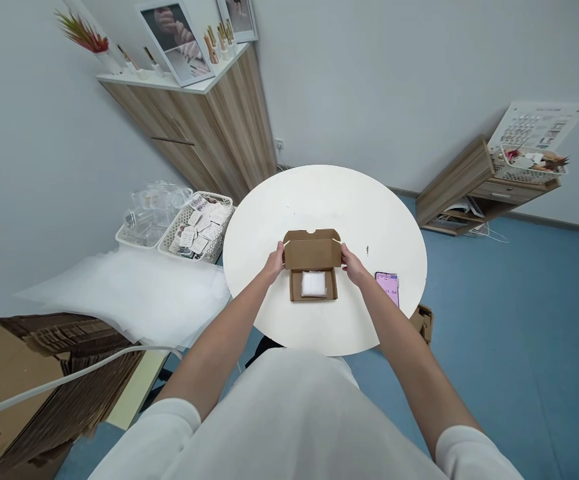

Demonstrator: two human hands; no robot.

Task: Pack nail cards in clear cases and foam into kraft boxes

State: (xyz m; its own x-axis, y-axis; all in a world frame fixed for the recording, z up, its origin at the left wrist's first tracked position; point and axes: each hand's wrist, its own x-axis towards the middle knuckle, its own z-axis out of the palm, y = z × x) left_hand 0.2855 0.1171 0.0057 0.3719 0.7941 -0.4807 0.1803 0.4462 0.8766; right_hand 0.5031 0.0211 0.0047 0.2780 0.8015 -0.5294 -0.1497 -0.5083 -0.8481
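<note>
Seen from my remote station: a small cardboard box [313, 283] sits open near the middle of a round white table [329, 200], slightly toward the near edge, with a white packet [314, 284] lying flat in its tray. The left hand [274, 263] and right hand [354, 265] hold the raised lid [313, 252] at its two ends, one to each side. The fingers look curled and pressed together against the lid's side flaps in a pinch, though at this size I cannot tell exactly how each fingertip sits. I judge the work to be at the lid stage: contents in place, the lid upright and tilted back, its front tab free. By my reading, any folding of that lid calls for both side flaps to be kept inside the tray walls, with even pressure from both hands so the light box does not skid. There is open tabletop beyond the box and on its left. On the right a phone [388, 287] lies near the table's rim, close to the right wrist, and I would keep my elbow from it. Off the table's left edge are a white basket [204, 230] of small cards and a white sheet [129, 293], well apart from the hands. Flattened cardboard [44, 360] is stacked lower left.
</note>
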